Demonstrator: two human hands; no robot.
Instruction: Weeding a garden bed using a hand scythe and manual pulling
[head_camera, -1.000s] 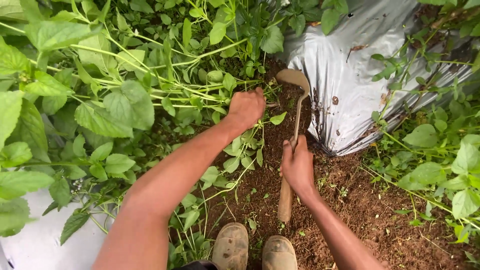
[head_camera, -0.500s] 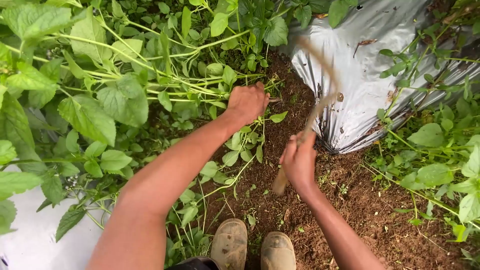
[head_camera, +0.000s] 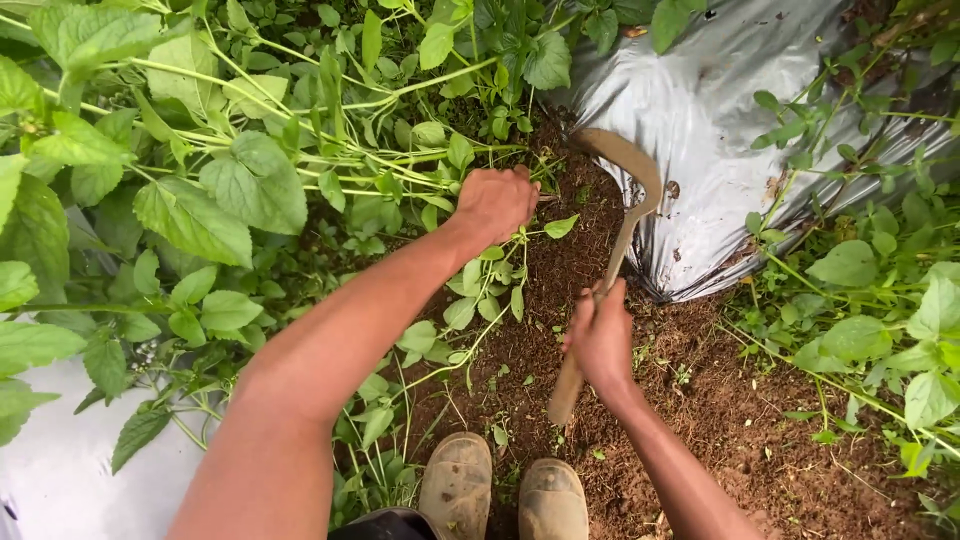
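From the head camera, looking straight down, the person's left hand is closed in a fist around a bunch of green weed stems at the point where they meet the soil. The stems run nearly level, leftward and away from the fist, into a dense mass of broad leaves; so their long axis lies across the view, with the roots at the fist's end.

The right hand is wrapped tight around the wooden handle of a sickle. The handle slants from low near the boots up and to the right, and the curved blade hooks back to the left at the top, its tip pointing toward the gathered stems. The blade sits just beyond and to the right of the left fist, apart from it, with a strip of bare brown soil between. Whether the blade tip touches the ground or hangs a little above it is hard to tell from this angle.

The stems lie nearer the left hand, which already grips them; the cutting edge is the right hand's reach, up and left from its grip.

Silver plastic mulch covers the bed at the upper right, its torn edge close beside the blade. Two muddy boots stand at the bottom, toes toward the soil strip.
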